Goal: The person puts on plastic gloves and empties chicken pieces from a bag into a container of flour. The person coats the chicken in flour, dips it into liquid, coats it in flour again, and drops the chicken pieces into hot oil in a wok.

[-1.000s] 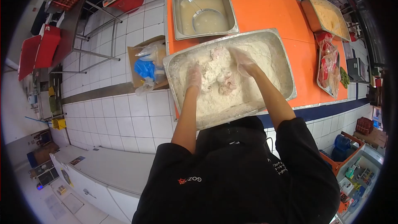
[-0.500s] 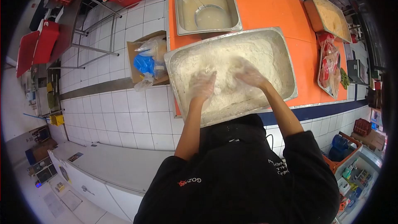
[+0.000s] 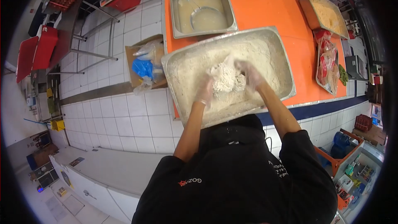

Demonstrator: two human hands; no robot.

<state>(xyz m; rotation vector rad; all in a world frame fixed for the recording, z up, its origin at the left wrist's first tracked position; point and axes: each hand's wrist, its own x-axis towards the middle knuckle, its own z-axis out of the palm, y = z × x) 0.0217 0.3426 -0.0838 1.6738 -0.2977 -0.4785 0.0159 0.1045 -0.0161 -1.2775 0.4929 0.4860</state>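
Observation:
A large metal tray of pale flour lies in front of me on an orange table. In its middle are flour-coated pieces with a rough, ridged surface. My left hand, in a clear glove, is curved against their left side. On their right side my right hand, also gloved, cups them with fingers bent inward. The pieces are held between both hands, just above or on the flour; which of the two I cannot tell.
Behind the tray, a metal pan holds cloudy liquid and a strainer. At the right are a container of orange-yellow crumbs and a tray with plastic bags. A cardboard box stands left of the table.
Both hands were down at the flour, with no pieces clearly visible. Now the coated pieces show between them, and the fingers have closed inward around the pieces.

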